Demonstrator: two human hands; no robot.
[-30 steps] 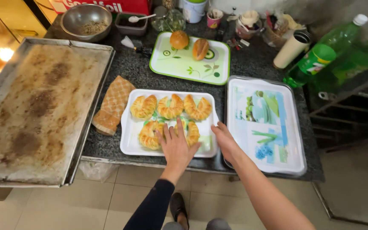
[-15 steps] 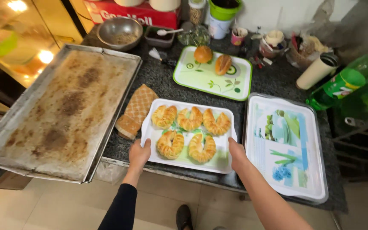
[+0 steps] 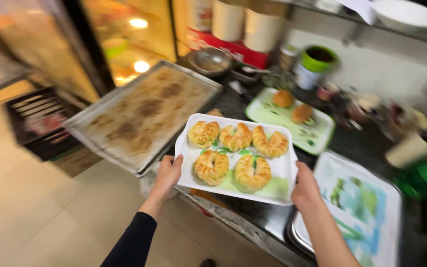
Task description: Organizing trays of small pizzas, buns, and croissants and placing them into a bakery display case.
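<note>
I hold a white rectangular tray (image 3: 189, 148) lifted off the dark counter. Several golden crescent-shaped pastries (image 3: 235, 151) lie on it. My left hand (image 3: 166, 174) grips the tray's near left edge, thumb on top. At the near right edge my right hand (image 3: 305, 190) grips it the same way. The tray hangs level over the counter's front edge.
A large greasy metal baking sheet (image 3: 139, 116) lies to the left, overhanging the counter. A green-and-white tray (image 3: 317, 136) with two round buns stands behind. An empty patterned tray (image 3: 357, 212) lies at the right. Bowls, jars and cups crowd the back. Tiled floor (image 3: 35, 207) is below left.
Both hands took hold of the pastry tray's edges and lifted it off the counter toward me. The view has swung left and the picture has blurred.
</note>
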